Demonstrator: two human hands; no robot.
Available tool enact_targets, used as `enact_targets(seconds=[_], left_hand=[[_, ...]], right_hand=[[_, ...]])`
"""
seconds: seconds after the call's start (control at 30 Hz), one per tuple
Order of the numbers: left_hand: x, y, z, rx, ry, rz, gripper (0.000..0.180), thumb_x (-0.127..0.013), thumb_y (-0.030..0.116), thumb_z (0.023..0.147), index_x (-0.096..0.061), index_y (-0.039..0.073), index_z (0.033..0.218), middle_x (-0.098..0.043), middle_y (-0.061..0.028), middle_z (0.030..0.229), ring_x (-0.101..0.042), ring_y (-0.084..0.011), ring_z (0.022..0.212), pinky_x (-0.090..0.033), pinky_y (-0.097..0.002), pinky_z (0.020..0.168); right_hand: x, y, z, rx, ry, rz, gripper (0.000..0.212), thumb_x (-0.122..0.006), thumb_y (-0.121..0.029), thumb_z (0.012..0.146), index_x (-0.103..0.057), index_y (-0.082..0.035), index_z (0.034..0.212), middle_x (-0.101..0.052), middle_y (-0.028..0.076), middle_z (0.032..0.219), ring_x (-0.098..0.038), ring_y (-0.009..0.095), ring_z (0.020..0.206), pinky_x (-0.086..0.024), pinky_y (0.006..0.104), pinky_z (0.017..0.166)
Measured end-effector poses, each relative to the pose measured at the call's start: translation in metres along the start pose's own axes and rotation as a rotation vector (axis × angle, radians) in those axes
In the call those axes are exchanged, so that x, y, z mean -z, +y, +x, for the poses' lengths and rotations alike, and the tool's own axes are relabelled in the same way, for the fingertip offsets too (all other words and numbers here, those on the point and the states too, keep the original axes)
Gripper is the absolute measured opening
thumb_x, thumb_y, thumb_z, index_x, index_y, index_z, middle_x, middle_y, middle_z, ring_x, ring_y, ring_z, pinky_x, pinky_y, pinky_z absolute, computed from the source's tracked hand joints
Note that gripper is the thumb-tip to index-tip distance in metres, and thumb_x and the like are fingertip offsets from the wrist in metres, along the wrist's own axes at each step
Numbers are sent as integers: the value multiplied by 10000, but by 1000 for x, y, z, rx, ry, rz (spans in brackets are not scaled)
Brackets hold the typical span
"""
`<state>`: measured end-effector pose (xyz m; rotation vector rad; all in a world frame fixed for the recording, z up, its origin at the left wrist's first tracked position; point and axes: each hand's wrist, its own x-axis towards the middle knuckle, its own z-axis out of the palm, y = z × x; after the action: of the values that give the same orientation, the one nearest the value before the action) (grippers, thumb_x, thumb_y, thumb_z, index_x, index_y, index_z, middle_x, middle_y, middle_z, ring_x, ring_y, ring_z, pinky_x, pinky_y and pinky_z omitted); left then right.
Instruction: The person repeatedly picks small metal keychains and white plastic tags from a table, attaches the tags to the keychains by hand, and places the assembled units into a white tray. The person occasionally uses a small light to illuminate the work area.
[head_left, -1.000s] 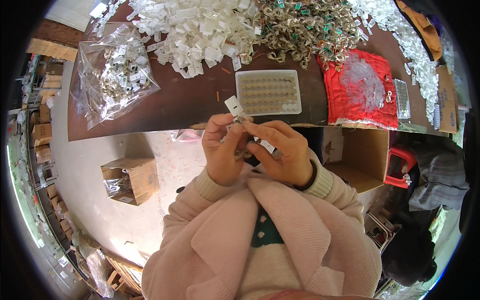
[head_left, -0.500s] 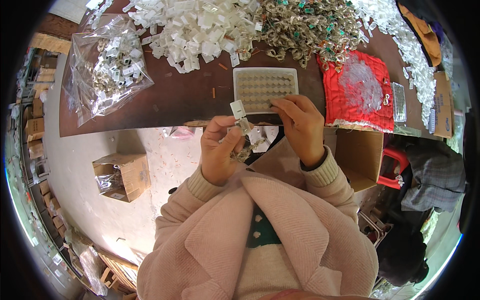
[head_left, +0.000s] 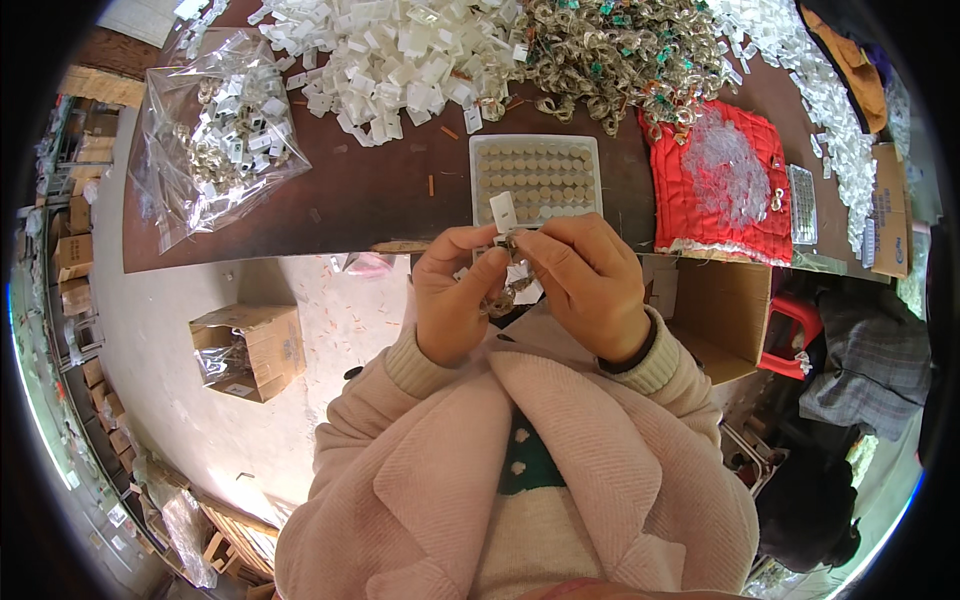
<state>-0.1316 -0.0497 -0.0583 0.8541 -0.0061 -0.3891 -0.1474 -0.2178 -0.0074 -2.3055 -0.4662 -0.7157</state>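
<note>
Over the table's front edge my left hand point(head_left: 450, 300) is closed on a small white plastic case point(head_left: 503, 212), its flat flap sticking up above the fingers. Coiled thin wire point(head_left: 500, 303) hangs below the case between my hands. My right hand point(head_left: 598, 290) meets the case from the right, thumb and fingertips pinched against it. Whatever lies in that pinch is too small and covered to make out. Just beyond my hands is a white tray point(head_left: 475, 180) with rows of round, coin-like button cells point(head_left: 535, 168).
White plastic pieces point(head_left: 400, 70) are heaped at the back, beside a tangle of coiled wires point(head_left: 620, 60). A clear bag point(head_left: 225, 130) of parts lies left. Rightward sit a red cloth point(head_left: 670, 200) with clear bits and a cardboard box point(head_left: 890, 210). An open carton point(head_left: 250, 350) stands on the floor.
My right hand has left the tray's front edge and come left and nearer, up to the white case. My left hand has shifted slightly right, still with the case.
</note>
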Motion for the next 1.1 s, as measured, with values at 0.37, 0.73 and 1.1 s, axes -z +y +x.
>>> enact_targets(seconds=[0.37,0.73,1.1], left_hand=[[3,-1,-3,22,-25,2,201,-667,15,938,-645,8,1138,-647,-36,892,-501,-53,648,-388,-193,569],[4,-2,-3,132,-66,-174,155,-639,59,965,-670,73,1115,-679,-36,962,-475,-68,625,-391,-198,556],[6,-5,-3,183,-45,-212,157,-630,70,973,-665,71,1126,-671,-20,967,-466,-64,623,-390,-200,549]], right_hand=[[-1,-7,-2,-10,-26,23,248,-721,14,744,-672,-31,982,-622,80,899,-638,259,755,-541,344,641],[0,-16,-6,-174,26,60,277,-731,77,769,-731,-40,1020,-679,80,896,-676,242,748,-543,315,636],[-14,-2,-12,38,130,-24,368,-676,26,700,-702,-32,1063,-715,60,955,-681,236,785,-538,344,701]])
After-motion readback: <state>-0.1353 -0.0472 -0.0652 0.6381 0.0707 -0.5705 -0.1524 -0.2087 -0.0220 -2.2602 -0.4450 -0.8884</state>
